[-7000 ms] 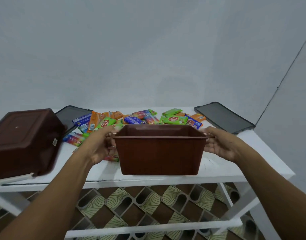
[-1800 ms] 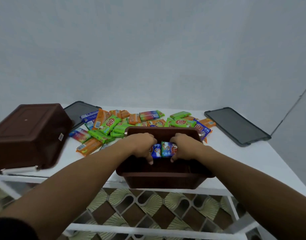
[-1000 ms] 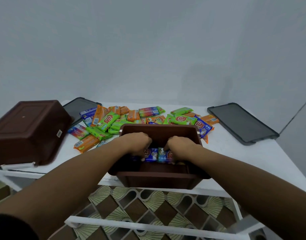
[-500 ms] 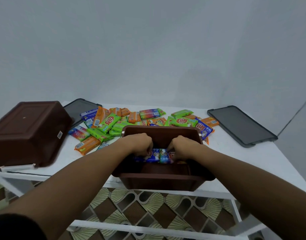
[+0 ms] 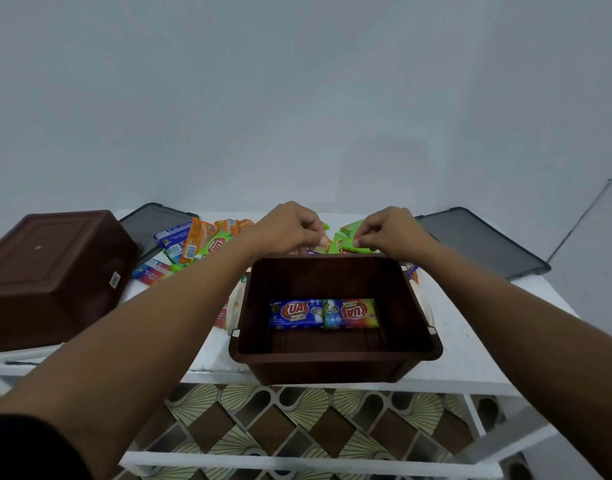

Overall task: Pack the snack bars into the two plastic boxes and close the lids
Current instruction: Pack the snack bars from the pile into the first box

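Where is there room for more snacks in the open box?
The box floor is bare between the two bars and the near wall. The table is bare right of the box. Crowded: the snack pile behind, where the left hand reaches and the right hand pinches a green bar.

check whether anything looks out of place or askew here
The second brown box at the left lies upside down, bottom up, so nothing can go in until it is turned over. The open box seems to jut slightly past the front edge of the table. Nothing looks spilled or damaged.
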`<state>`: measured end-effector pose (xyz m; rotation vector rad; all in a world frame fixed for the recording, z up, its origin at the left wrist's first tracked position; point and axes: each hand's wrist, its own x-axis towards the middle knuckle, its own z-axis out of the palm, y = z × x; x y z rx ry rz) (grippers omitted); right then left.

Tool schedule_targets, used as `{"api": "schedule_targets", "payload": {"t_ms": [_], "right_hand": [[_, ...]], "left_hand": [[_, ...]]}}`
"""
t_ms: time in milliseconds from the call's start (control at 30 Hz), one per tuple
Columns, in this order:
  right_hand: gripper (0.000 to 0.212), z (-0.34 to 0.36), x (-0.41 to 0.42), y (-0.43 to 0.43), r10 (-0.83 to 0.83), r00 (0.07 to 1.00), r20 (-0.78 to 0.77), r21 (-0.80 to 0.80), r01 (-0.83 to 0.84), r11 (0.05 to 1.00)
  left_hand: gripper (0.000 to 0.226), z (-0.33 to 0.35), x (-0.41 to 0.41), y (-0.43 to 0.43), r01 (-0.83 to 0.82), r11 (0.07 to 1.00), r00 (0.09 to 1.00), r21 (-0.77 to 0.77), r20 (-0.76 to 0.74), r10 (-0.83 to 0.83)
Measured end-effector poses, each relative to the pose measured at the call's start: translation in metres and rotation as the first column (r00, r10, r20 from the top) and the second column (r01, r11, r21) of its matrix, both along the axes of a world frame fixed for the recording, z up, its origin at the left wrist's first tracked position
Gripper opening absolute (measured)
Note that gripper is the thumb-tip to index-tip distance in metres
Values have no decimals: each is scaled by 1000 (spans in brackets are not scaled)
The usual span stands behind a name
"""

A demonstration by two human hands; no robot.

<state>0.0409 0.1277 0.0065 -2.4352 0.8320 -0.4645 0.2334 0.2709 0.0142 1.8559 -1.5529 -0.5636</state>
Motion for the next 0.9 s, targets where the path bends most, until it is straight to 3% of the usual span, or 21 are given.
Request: {"api": "schedule_targets", "payload": {"t_ms": [200,433,667,800,900], "right_hand": [[5,1,2,-38,-24,1000,15,-1,24,1000],[9,-7,13,-88,1,997,-81,-22,-3,1000],[19,-33,26,-111,88,954,-288,-53,-108,993],[27,-50,34,-120,95,918,-385,-40,-119,992],[41,-58,39,-124,117,880,-461,-40,-152,988]], "left_hand": [[11,3,-2,-36,-44,999,998,-13,-42,43],[7,0,0,-90,-111,992,993,55,-31,113],[19,-29,9,-132,-139,914,943,381,333,5],[31,-46,14,-137,-251,775,856,579,507,-101],[22,-52,16,-135,-338,685,817,646,562,-126]]}}
